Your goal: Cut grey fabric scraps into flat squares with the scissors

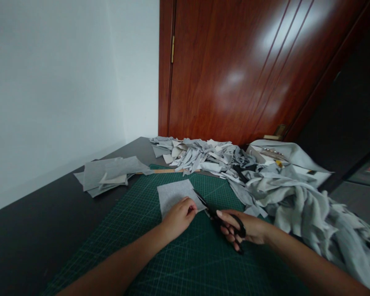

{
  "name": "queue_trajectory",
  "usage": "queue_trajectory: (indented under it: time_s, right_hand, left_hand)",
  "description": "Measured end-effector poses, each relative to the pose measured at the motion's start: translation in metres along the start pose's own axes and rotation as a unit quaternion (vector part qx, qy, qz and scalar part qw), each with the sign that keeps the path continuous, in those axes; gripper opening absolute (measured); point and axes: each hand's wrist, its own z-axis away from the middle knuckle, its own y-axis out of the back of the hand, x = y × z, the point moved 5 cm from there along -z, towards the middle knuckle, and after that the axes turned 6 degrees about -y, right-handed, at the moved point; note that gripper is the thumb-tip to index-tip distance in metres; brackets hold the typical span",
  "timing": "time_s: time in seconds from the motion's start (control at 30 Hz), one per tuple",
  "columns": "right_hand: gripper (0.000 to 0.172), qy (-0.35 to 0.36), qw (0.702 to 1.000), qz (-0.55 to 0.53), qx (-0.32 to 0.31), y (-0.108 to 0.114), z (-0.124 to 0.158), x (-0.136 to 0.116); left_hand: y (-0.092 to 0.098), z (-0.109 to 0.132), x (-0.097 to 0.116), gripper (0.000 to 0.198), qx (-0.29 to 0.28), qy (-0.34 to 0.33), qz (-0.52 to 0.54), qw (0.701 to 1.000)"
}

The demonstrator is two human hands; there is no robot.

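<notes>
Grey cloth piece [174, 194], on green mat [185, 267]: likely light, limp; best pinched close to the cut. My left hand [180, 216] pinches its near edge; my right hand [252, 226] holds black scissors [212, 214].

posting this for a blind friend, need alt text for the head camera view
The left hand holds a flat grey fabric piece while the right hand holds black-handled scissors at its edge, over a green gridded cutting mat. Grey fabric scraps lie heaped behind.
</notes>
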Motion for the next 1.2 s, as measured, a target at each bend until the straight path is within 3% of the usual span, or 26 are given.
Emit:
queue_trajectory:
  time_s: [0.17,0.43,0.9,1.2]
  right_hand:
    - [0.059,-0.011,1.0,-0.008,-0.009,-0.001,-0.002,0.002]
    - [0.061,-0.009,1.0,-0.022,-0.01,-0.001,-0.009,-0.004]
    - [0.06,0.031,0.999,-0.013,0.015,-0.009,-0.008,-0.006]
    - [0.061,0.021,0.999,-0.013,0.039,-0.01,-0.01,-0.006]
  left_hand:
    - [-0.006,-0.001,0.002,0.01,-0.007,0.01,0.042,0.999]
    - [-0.014,0.003,-0.001,0.009,-0.025,-0.033,0.062,0.997]
    - [-0.014,0.002,0.001,0.009,-0.036,-0.031,0.063,0.997]
    - [-0.013,0.002,0.001,0.008,-0.04,-0.031,0.064,0.997]
